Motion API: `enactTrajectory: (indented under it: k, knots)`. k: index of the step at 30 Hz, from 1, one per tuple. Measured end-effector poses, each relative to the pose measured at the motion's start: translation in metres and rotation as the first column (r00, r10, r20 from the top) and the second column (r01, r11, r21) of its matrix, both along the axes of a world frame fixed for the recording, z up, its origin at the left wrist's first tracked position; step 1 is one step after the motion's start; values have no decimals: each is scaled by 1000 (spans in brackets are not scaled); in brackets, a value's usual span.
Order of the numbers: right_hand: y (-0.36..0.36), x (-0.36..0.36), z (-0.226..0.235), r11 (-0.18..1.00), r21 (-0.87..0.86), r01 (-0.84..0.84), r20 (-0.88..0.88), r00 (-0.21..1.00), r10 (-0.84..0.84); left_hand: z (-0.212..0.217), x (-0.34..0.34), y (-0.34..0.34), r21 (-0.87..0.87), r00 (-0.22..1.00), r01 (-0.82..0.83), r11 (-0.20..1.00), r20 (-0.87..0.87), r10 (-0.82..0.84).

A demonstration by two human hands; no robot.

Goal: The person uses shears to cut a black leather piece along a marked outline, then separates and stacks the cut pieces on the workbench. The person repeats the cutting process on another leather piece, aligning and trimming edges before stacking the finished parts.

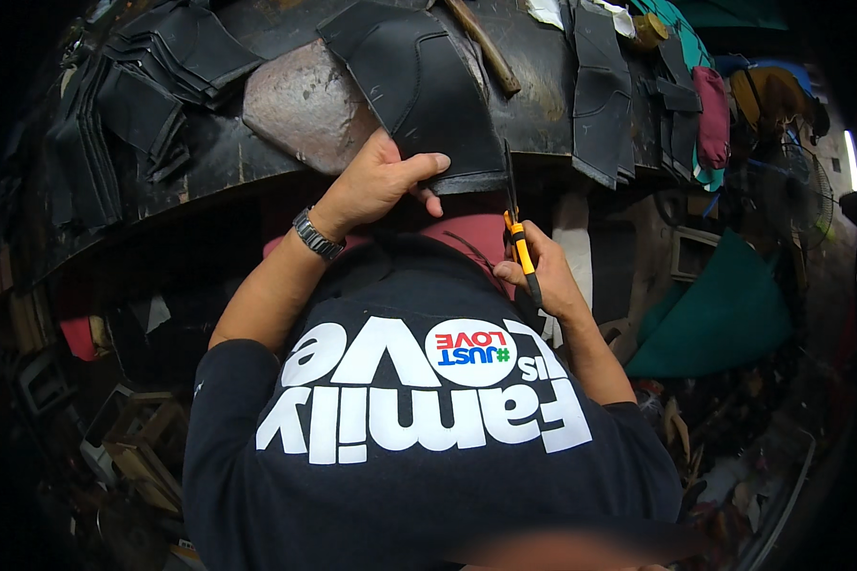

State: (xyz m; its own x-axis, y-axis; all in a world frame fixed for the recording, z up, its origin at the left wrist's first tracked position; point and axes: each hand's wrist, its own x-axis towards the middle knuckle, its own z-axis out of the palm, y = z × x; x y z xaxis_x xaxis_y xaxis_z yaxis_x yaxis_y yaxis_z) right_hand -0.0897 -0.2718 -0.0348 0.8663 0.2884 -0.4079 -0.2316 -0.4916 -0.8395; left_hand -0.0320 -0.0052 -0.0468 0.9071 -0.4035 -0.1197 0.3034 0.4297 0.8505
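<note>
A black leather-like piece (419, 90) with a stitched curved line hangs over the bench's near edge. My left hand (388, 181) pinches its lower edge, thumb on top and fingers beneath. In my right hand (548, 271) is a pair of scissors (523, 249) with yellow and black handles, fingers wrapped round them. The dark blades point away from me, beside the piece's lower right corner; whether they touch it I cannot tell.
A rough stone slab (305, 105) lies on the dark bench (224, 164), left of the piece. A wooden stick (486, 48) rests behind it. Stacked black pieces (176, 48) lie at left, more black pieces (600, 105) at right. Green sheet material (719, 319) stands lower right.
</note>
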Motion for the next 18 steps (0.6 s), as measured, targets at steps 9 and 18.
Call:
enactTrajectory:
  k: [9, 18]
  knots:
    - [-3, -4, -13, 998, 59, 34, 36, 999, -36, 1, 1, -1, 51, 999, -32, 998, 5, 32]
    - [-4, -8, -16, 999, 16, 35, 32, 999, -35, -5, 2, -2, 24, 1000, -12, 1000, 3, 12]
